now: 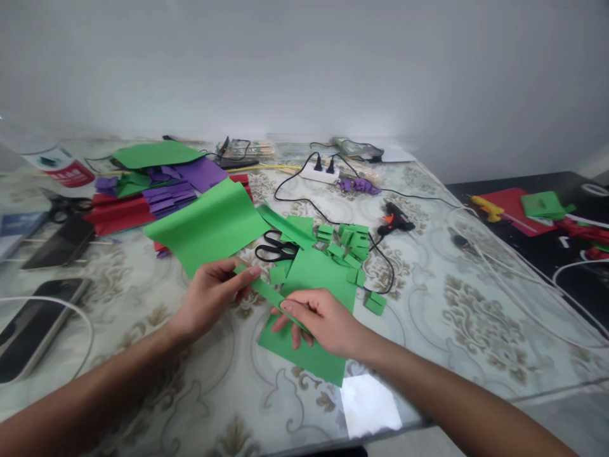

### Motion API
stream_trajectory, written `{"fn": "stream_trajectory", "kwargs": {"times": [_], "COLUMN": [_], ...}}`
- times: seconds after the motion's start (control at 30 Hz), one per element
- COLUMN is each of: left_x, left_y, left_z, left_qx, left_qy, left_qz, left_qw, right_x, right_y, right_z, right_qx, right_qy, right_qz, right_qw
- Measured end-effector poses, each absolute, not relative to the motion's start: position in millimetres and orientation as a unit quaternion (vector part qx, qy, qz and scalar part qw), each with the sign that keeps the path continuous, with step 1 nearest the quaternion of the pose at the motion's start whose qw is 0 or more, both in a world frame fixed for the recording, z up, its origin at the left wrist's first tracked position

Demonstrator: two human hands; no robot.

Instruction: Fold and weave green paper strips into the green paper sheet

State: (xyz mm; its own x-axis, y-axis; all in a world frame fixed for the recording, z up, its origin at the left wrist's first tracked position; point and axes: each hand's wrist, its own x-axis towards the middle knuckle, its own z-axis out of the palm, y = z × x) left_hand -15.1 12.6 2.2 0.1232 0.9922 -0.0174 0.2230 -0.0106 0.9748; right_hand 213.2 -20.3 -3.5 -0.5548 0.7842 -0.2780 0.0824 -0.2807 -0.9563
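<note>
A narrow green strip (267, 292), paper or thin foam, is stretched between both hands. My left hand (216, 292) pinches its upper-left end between thumb and fingers. Closed on the lower-right end is my right hand (321, 320), its thumb pressed on top. Below my right hand lies a flat green sheet (328, 279). Black-handled scissors (277, 247) rest just beyond the strip, their blades hidden under green material. Several small folded green pieces (349, 244) are scattered past the sheet. A larger curled green sheet (209, 219) lies to the left.
A power strip (320, 170) with black plugs stands at the back, its cord trailing to a glue gun (396, 219). Phones (40, 324), another pair of scissors (66, 204) and a plastic tub (66, 168) are on the left. White cables (509, 304) cross the right side.
</note>
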Motion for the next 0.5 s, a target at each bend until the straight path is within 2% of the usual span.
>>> {"fn": "stream_trajectory", "kwargs": {"times": [0.27,0.5], "left_x": [-14.8,-2.7], "left_y": [12.4,-0.3], "left_z": [3.5,6.9], "left_qx": [0.585,0.591], "left_qy": [0.522,0.485], "left_qz": [0.405,0.368], "left_qw": [0.470,0.530], "right_x": [209.9,206.7], "right_y": [-21.0,-24.1], "right_z": [-6.9,-5.1], "right_qx": [-0.412,-0.385], "right_qy": [-0.515,-0.498], "right_qz": [0.708,0.732], "right_qw": [0.254,0.260]}}
